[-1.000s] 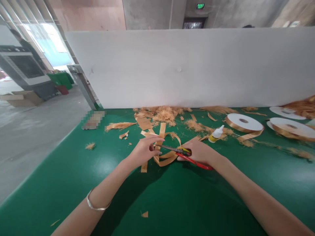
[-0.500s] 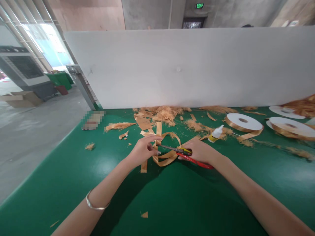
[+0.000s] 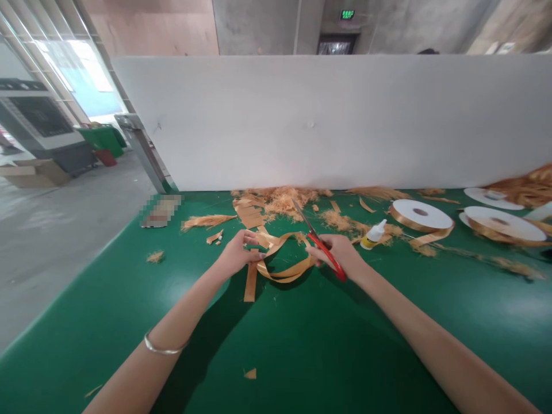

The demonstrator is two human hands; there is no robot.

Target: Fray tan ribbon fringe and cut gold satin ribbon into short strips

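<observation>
A tan ribbon [image 3: 287, 277] curves in a loop between my two hands above the green tabletop. My left hand [image 3: 236, 253] pinches the loop's left end between thumb and fingers. In my right hand [image 3: 342, 256] are red-handled scissors [image 3: 331, 261], their blades pointing up and away from the ribbon. The right fingertips also meet the loop's right side; whether they grip it there is hard to make out. A short flat strip of ribbon [image 3: 250, 284] lies beside my left hand, and more cut pieces [image 3: 249, 214] lie behind it.
A white glue bottle [image 3: 373, 234] stands tilted right of my right hand. Ribbon spools [image 3: 422, 215] sit farther right. Frayed tan fibres [image 3: 284, 201] are heaped along the white partition [image 3: 310, 126]. A pixelated flat object [image 3: 161, 211] lies at the left edge.
The scissors have swung from pointing left at the ribbon by my left hand to pointing up and away. The ribbon end standing above my left fingers is gone from there. My left hand shifted slightly left.
</observation>
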